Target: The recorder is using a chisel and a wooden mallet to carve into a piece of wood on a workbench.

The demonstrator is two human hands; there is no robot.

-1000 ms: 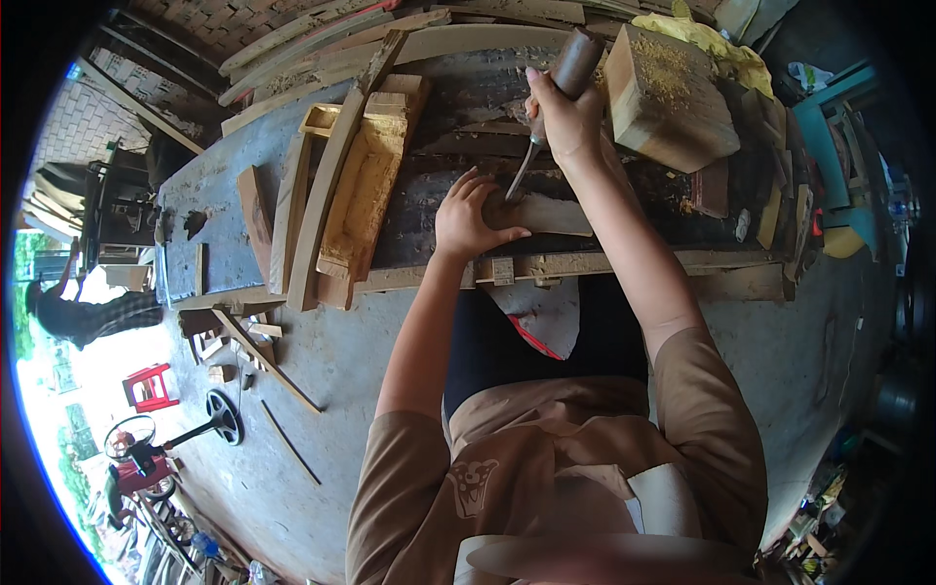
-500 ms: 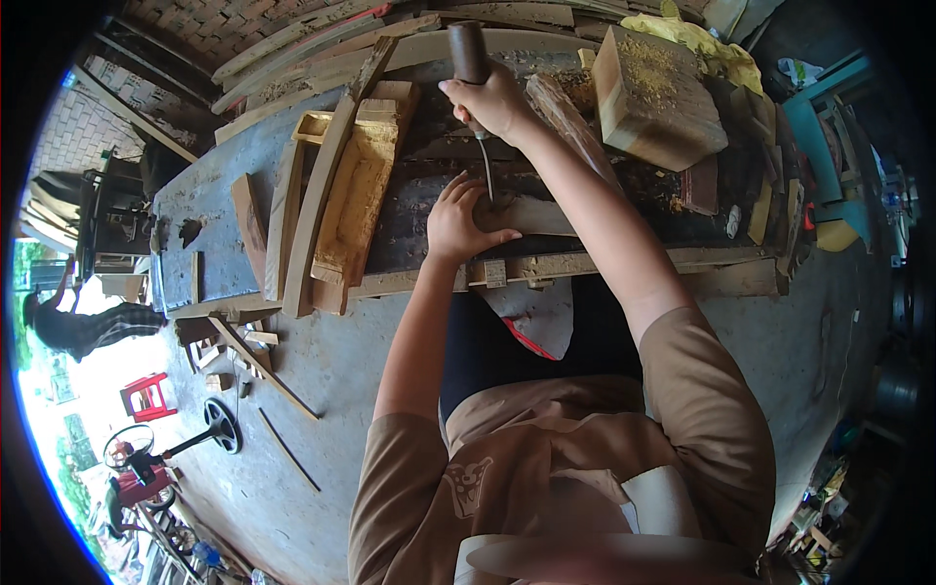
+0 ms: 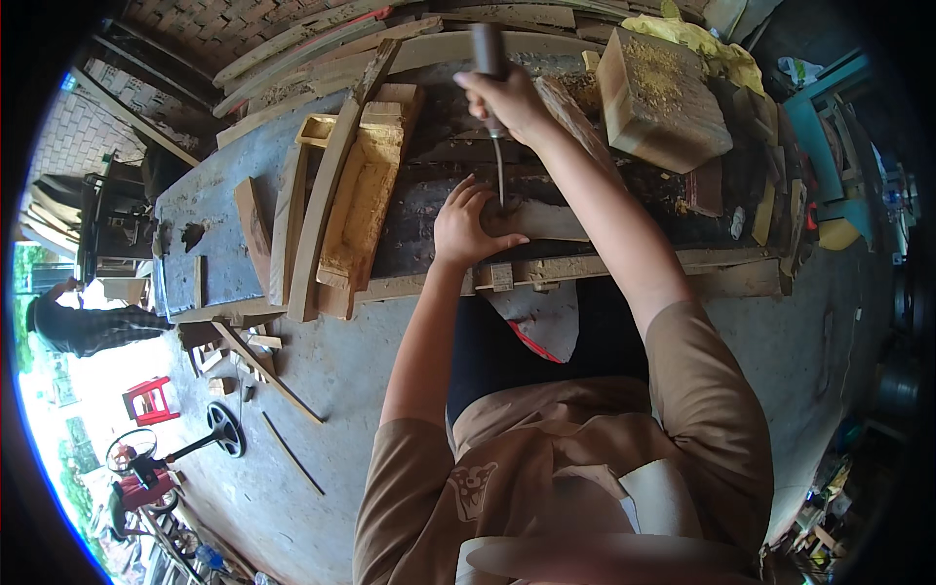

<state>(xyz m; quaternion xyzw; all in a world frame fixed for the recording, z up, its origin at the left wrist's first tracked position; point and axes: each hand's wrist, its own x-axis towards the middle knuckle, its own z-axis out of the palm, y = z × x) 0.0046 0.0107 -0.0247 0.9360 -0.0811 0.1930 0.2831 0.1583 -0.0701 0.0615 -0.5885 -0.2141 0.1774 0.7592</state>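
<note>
My right hand (image 3: 509,105) is closed round the thick dark handle (image 3: 490,60) of a chisel. Its slim, slightly bent metal shank (image 3: 501,166) points down, and the tip meets the far left end of a pale piece of wood (image 3: 546,221). I cannot make out the cut there. Beside that spot, my left hand (image 3: 466,226) rests on the wood and bench with fingers outstretched and thumb spread to the right. My right forearm covers the right end of the piece.
Left of my hands, a hollowed yellowish block (image 3: 353,195) and long boards (image 3: 327,175) lie on the dark workbench (image 3: 219,229). A big wooden block (image 3: 663,102) topped with sawdust stands at the back right. A person (image 3: 93,322) is far left, beyond a red stool (image 3: 151,400).
The view has shifted slightly. My right hand and the chisel have moved a little right, and the handle tilts somewhat differently. My left hand keeps its place beside the tip.
</note>
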